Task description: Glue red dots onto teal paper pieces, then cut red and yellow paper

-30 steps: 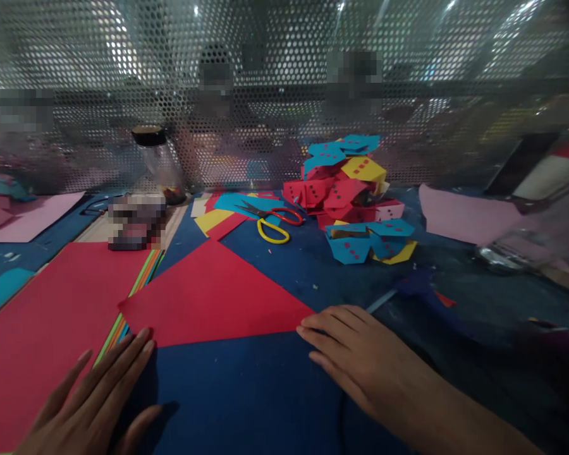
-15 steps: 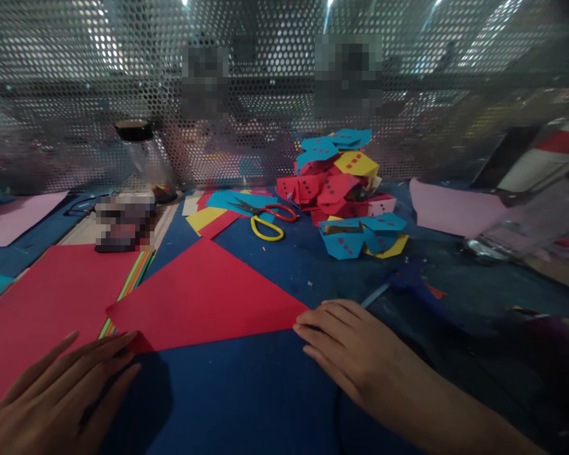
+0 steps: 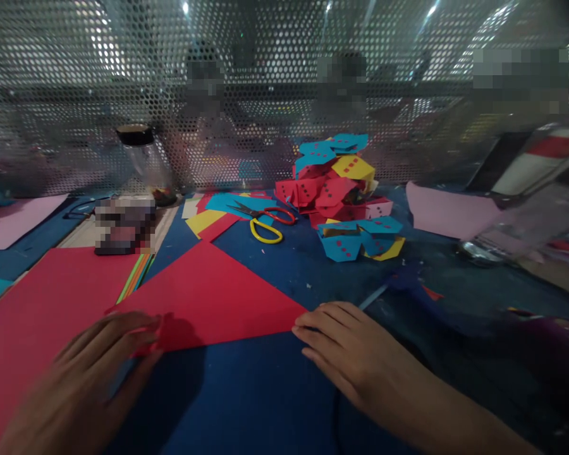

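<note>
My right hand [image 3: 353, 351], open, rests its fingertips on the right corner of a red paper triangle [image 3: 218, 300] lying on the blue tabletop [image 3: 251, 395]; my left hand [image 3: 83, 382], loosely open, hangs blurred at its left corner, contact impossible to tell. Light, even pressure at both corners should keep the triangle's near edge straight. Beyond it lie scissors [image 3: 256, 213]; beyond and right of it, dotted paper pieces [image 3: 334, 193].

A black-lidded jar [image 3: 149, 165] stands by a perforated screen [image 3: 256, 136], left of some scissors [image 3: 255, 213].
</note>
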`<state>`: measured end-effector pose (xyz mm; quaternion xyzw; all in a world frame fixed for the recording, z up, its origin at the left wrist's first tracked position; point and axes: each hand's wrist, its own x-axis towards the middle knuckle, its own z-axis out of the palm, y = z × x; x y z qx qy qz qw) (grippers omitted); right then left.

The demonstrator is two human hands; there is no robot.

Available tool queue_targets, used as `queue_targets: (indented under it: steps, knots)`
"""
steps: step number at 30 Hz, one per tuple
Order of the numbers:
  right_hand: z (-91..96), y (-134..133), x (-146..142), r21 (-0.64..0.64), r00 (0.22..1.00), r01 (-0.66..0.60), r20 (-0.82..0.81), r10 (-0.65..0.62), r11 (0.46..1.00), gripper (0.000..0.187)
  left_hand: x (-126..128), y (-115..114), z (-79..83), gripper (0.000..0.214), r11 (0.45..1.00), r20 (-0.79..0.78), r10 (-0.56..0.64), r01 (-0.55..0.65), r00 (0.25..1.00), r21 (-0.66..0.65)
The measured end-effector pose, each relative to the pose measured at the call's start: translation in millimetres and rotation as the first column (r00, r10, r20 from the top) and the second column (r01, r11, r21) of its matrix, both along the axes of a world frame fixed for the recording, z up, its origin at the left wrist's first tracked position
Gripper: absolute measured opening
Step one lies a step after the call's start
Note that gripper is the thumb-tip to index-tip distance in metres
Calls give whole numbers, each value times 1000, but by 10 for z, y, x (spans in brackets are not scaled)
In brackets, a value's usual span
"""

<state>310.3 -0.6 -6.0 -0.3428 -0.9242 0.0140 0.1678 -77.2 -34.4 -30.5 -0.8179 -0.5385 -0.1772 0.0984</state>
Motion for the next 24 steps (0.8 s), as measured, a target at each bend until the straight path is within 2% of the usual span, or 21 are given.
queue_targets:
  steps: [2, 4, 7, 12, 16, 20, 24]
  knots:
    - [-14, 6, 1, 13, 1000, -4, -1, 4, 1000, 23, 175, 99, 22, 40, 997, -36, -49, 47, 998, -56]
    - [-23, 15, -3, 29, 1000, -10, -2, 10, 1000, 23, 326, 179, 54, 41, 984, -39, -172, 170, 984, -60]
    - [-21, 25, -14, 58, 1000, -17, 2, 17, 998, 24, 452, 254, 102, 36, 969, -30, -243, 241, 969, -57]
    - [26, 29, -28, 108, 1000, -11, 0, 11, 994, 24, 468, 289, 131, 33, 961, -28, -275, 274, 961, -48]
    - [62, 39, -26, 113, 1000, 10, 11, -11, 994, 23, 418, 286, 67, 32, 945, -53, -327, 326, 944, -32]
    - [46, 56, 5, 106, 999, 18, 30, -21, 994, 20, 367, 278, -5, 32, 896, -115, -437, 442, 892, 28]
    - [19, 80, 55, 70, 998, 51, 24, -53, 996, 20, 470, 281, 78, 30, 859, -173, -498, 511, 850, 37]
